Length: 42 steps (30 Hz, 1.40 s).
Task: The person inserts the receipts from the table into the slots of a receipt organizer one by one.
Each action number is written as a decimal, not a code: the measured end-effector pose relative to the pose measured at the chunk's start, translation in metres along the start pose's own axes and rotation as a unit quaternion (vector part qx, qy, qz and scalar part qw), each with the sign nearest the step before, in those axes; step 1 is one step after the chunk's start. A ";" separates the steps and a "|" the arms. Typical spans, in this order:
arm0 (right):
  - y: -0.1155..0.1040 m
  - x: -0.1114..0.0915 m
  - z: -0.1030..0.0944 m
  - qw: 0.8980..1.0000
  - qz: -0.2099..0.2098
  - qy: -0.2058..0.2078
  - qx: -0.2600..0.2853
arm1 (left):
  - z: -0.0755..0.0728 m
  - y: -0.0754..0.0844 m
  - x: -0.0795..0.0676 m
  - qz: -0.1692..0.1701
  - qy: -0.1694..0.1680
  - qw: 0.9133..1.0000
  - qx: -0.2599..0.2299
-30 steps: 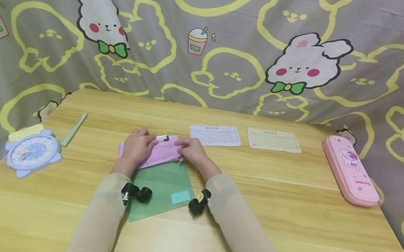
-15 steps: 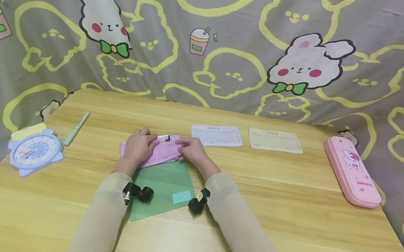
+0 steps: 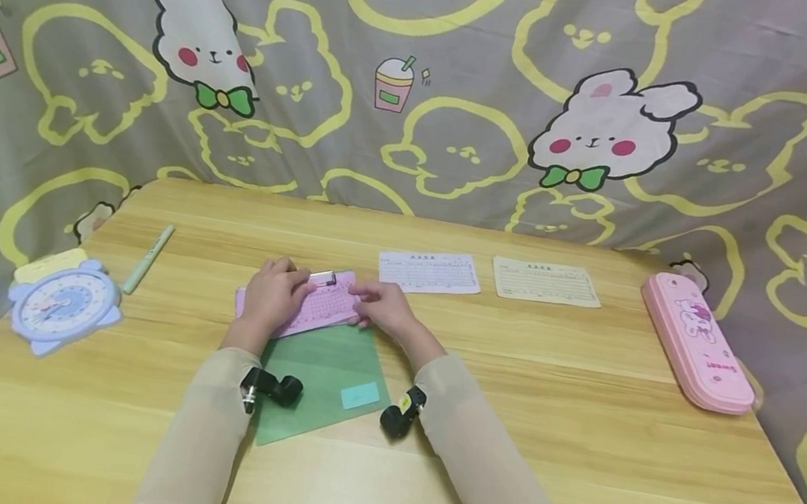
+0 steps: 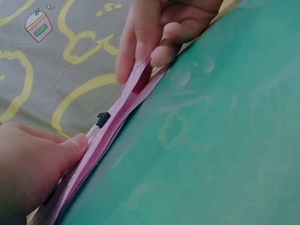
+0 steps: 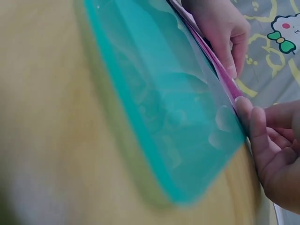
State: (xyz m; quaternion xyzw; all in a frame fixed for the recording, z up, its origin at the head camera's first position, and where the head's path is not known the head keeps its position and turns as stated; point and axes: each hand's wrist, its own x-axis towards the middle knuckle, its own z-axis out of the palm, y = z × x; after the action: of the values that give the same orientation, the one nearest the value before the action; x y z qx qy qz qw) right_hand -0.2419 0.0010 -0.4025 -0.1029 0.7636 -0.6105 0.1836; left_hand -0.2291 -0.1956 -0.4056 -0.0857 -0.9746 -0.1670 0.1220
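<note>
A translucent green clipboard (image 3: 320, 376) lies angled before me, with a pale blue label (image 3: 360, 395) near its lower right corner. Pink printed sheets (image 3: 324, 308) cover its far end beneath a metal clip (image 3: 323, 278) with black ends. My left hand (image 3: 267, 298) grips the sheets and board at the far left edge, its thumb beside the clip in the left wrist view. At the sheets' right end, my right hand (image 3: 385, 309) pinches the pink paper's edge. Seen edge-on in the left wrist view, the pink layers (image 4: 112, 124) gape slightly near the right fingertips.
Behind the hands lie a lilac printed slip (image 3: 429, 273) and a cream one (image 3: 546, 283). A pink pencil case (image 3: 698, 343) sits far right. To the left are a green marker (image 3: 148, 259), a blue clock-shaped piece (image 3: 67, 306) and a yellow piece (image 3: 50, 265) behind it.
My right wrist has shifted slightly right and toward me, and its fingers have changed position a little at the paper's edge. The left hand and clipboard stay in place.
</note>
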 end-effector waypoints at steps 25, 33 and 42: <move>0.020 -0.066 -0.183 0.971 -0.073 0.140 -0.177 | 0.003 0.000 -0.001 -0.001 0.013 1.000 -0.021; 0.037 -0.071 -0.249 0.964 -0.034 0.193 -0.178 | 0.003 -0.003 -0.003 0.000 0.025 0.999 -0.025; 0.047 -0.065 -0.284 0.955 0.035 0.214 -0.201 | 0.004 -0.003 -0.001 -0.002 0.025 0.999 -0.029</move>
State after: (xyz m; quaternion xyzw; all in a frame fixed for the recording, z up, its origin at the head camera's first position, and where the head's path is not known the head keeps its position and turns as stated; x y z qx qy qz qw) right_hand -0.2950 0.2905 -0.3848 0.0217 0.8952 -0.4450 0.0125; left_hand -0.2300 -0.1974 -0.4104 -0.0833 -0.9662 -0.1977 0.1433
